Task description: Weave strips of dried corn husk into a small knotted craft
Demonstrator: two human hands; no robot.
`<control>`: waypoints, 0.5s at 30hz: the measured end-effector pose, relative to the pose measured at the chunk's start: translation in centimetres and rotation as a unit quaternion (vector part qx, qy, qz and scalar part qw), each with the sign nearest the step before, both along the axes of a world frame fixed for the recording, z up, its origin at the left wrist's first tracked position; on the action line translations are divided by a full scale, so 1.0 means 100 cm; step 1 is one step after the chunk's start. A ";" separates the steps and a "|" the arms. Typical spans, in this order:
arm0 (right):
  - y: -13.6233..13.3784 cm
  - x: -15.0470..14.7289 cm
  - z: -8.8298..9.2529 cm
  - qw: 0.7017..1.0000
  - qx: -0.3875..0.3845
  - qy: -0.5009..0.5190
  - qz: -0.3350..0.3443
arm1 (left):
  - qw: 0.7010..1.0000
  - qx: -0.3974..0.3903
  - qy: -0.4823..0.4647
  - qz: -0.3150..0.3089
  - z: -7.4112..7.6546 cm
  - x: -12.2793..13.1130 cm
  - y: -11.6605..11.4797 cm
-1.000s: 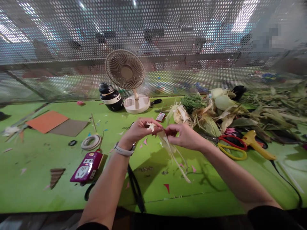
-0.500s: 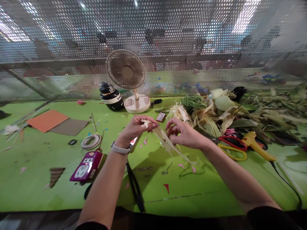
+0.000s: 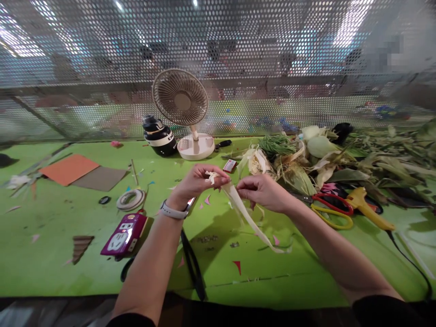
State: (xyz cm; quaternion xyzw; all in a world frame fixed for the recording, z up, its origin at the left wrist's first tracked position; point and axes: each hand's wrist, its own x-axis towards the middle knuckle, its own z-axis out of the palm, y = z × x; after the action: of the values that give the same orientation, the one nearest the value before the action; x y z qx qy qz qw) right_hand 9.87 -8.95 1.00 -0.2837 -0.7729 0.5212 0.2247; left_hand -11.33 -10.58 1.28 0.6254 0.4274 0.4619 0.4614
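Note:
My left hand (image 3: 203, 182) is closed in a pinch around the top of a pale corn husk strip (image 3: 249, 218). A short knotted or frilled end sticks up above its fingers, and the long tail hangs down to the right over the table. My right hand (image 3: 258, 190) has its thumb and fingers pressed together at the strip's right edge, just below the left fingertips. Thinner shreds of husk dangle under the right hand. Behind the hands lies a small red and white box (image 3: 230, 166).
Husks (image 3: 327, 154) and a green string bundle (image 3: 277, 144) pile up at the right. Nearby are scissors (image 3: 332, 204) and a yellow glue gun (image 3: 369, 211) with its cord. A fan (image 3: 195, 147), black bottle (image 3: 159, 136), tape roll (image 3: 131, 200) and purple power box (image 3: 125, 235) stand leftward.
My right hand has come in against the strip and its fingers have closed. The strip's tail now hangs straighter and lower, reaching further right. My left hand keeps its pinch.

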 end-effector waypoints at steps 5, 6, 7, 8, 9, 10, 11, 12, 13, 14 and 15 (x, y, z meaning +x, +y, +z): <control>-0.001 0.002 0.003 0.998 -0.042 0.037 0.019 | 1.000 -0.009 -0.021 0.007 0.002 0.000 -0.001; -0.001 0.002 0.003 0.997 -0.059 0.053 0.021 | 1.000 -0.011 -0.025 0.011 0.002 0.000 0.000; -0.001 0.002 0.003 0.995 -0.071 0.070 0.022 | 0.999 -0.012 -0.029 0.013 0.002 0.000 0.000; -0.001 0.002 0.002 0.993 -0.077 0.084 0.022 | 0.999 -0.012 -0.033 0.014 0.002 0.000 0.000; -0.001 0.002 0.002 0.992 -0.079 0.092 0.023 | 0.999 -0.011 -0.037 0.013 0.002 0.000 0.000; -0.001 0.003 0.002 0.992 -0.076 0.094 0.026 | 0.999 -0.010 -0.040 0.010 0.002 0.000 0.000; -0.001 0.003 0.003 0.993 -0.070 0.091 0.032 | 0.999 -0.010 -0.042 0.008 0.001 0.000 0.000; -0.001 0.003 0.004 0.994 -0.060 0.083 0.041 | 0.999 -0.011 -0.041 0.008 0.001 -0.001 0.000; -0.001 0.004 0.005 0.995 -0.051 0.073 0.050 | 0.999 -0.012 -0.039 0.009 0.000 -0.001 0.000; -0.001 0.004 0.007 0.995 -0.045 0.064 0.056 | 0.999 -0.013 -0.036 0.012 0.000 -0.001 0.000; -0.001 0.004 0.009 0.996 -0.045 0.059 0.059 | 0.999 -0.012 -0.032 0.014 -0.001 -0.002 0.000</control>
State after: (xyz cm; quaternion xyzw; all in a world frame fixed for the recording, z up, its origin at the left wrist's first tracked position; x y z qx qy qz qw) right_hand 10.30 -9.09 1.87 -0.2167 -0.7494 0.5836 0.2256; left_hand -11.49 -10.60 1.21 0.5991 0.4266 0.4827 0.4755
